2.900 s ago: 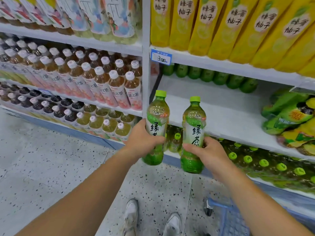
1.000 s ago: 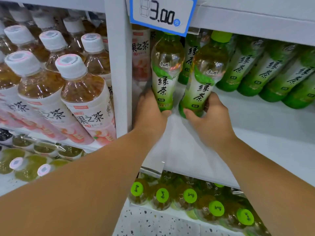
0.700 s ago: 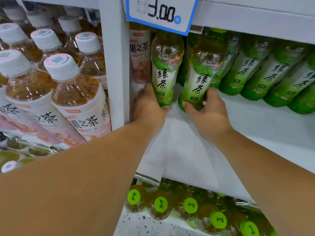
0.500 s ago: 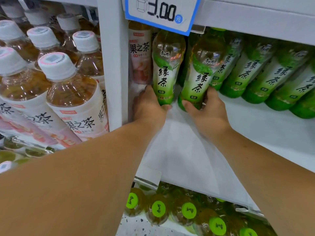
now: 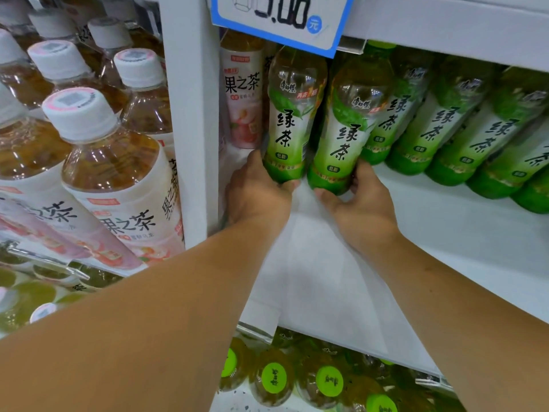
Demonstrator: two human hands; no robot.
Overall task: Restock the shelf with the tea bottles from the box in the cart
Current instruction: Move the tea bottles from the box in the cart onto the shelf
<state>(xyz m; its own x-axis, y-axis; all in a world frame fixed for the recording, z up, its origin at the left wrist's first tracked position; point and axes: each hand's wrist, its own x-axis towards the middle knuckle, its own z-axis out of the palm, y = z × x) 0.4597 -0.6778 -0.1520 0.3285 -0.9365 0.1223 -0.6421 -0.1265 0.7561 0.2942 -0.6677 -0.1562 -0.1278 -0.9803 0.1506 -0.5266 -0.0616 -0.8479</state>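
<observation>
Two green tea bottles stand side by side deep on the white shelf (image 5: 445, 230), next to its left upright. My left hand (image 5: 258, 194) grips the base of the left bottle (image 5: 292, 114). My right hand (image 5: 361, 203) grips the base of the right bottle (image 5: 347, 126). Both bottles are upright with their caps hidden behind the price tag (image 5: 282, 19). To their right, a row of matching green tea bottles (image 5: 445, 123) lines the back of the shelf. The cart and box are out of view.
A white post (image 5: 193, 114) divides the shelving; left of it stand pink-labelled tea bottles with white caps (image 5: 113, 179). One pink-labelled bottle (image 5: 242, 96) stands behind the left green bottle. Green-capped bottles (image 5: 297, 379) fill the shelf below.
Both hands carried the two bottles from in front of the shelving into the shelf and pushed them toward the back. Over the last second they have slid slightly deeper.
</observation>
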